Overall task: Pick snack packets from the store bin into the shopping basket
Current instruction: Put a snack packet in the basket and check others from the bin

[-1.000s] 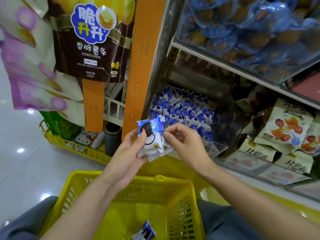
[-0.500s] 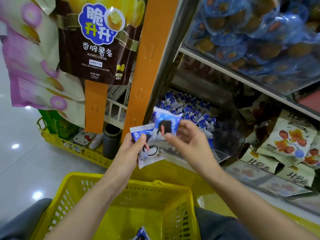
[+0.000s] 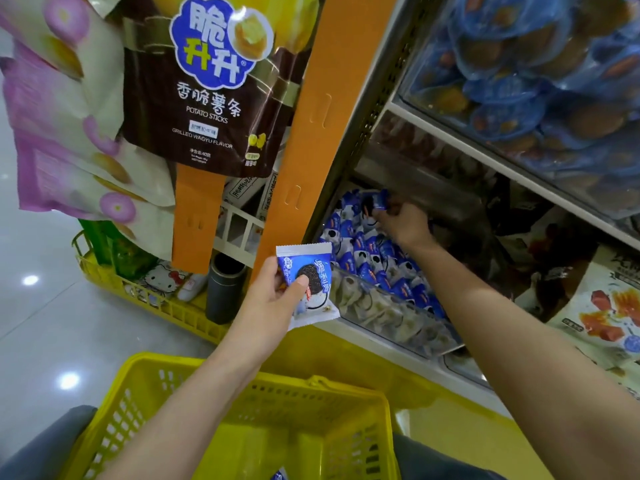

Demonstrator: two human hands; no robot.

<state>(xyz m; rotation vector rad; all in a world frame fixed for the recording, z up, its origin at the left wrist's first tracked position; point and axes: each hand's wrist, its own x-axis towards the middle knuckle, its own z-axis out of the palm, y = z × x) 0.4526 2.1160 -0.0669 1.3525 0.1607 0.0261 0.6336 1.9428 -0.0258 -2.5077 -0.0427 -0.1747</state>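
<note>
In the head view, our left hand [image 3: 273, 296] grips one snack packet [image 3: 311, 271] above the shopping basket [image 3: 311, 384]. Our right hand [image 3: 405, 225] pinches another packet [image 3: 376, 199] far inside the store bin [image 3: 391, 315]. One packet corner [image 3: 279, 475] shows in the basket, and many remain in the bin.

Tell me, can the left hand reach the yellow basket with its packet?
Likely yes: the left hand holds its cookie packet just past the shopping basket's open top, and nothing lies between them.
</note>
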